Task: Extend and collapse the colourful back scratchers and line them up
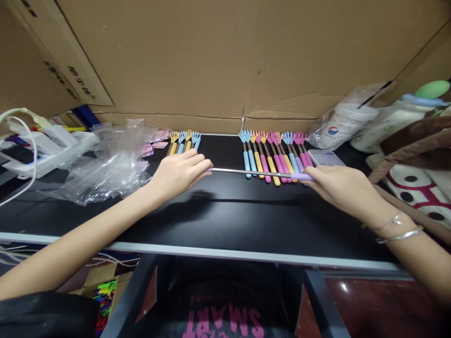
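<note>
A telescopic back scratcher (pixel 246 172) with a purple handle is stretched level between my two hands, above the black table. My left hand (pixel 185 171) is closed round its far end, hiding the claw. My right hand (pixel 340 188) grips the purple handle. Behind the rod lies a row of back scratchers (pixel 264 162) in blue, yellow, pink and purple, claws toward the cardboard wall. Beyond my left hand is a smaller group of yellow and blue back scratchers (pixel 181 146), their lower parts partly hidden by the hand.
Clear plastic bags (pixel 112 164) and pink cards (pixel 160 136) lie left, beside a white power strip (pixel 52 150) with cables. On the right are a phone (pixel 326 158), a bagged cup (pixel 347 124), a bottle (pixel 398 122) and a patterned bag (pixel 419 188). Cardboard (pixel 211 61) walls the back.
</note>
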